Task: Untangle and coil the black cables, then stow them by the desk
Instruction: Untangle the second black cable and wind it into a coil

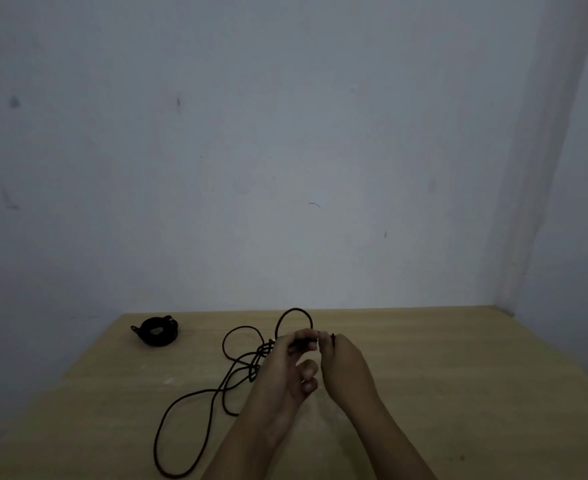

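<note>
A pale, scuffed wall [285, 150] is seen filling the upper part of the view, with a second wall face [576, 168] meeting it at a corner on the right. The light wooden worktop [441, 375] is shown below, its far edge set against the wall.

The loose black cable [216, 393] is spread over the worktop, left of and beneath the hands. Several wide, irregular loops are laid flat on the wood, the longest being drawn out toward the near edge of the worktop. A tangled knot of crossings [259, 355] is seen just left of the hands, and one raised loop [294, 318] is held up above them, its top lying close to the far edge of the worktop.

The two bare forearms are brought in from the near edge, and the hands are held close together over the middle of the worktop. The left hand [285, 362] is closed at the thumb and first fingers on the cable at the base of the raised loop, while the remaining fingers are curled loosely, free of the cable. The right hand [341, 358] is pinched at its fingertips on a short dark piece of the cable, just beside the left fingertips.

A coiled black cable [157, 331] is laid as a compact ring on the worktop, well to the left of the hands and near the far edge.
</note>
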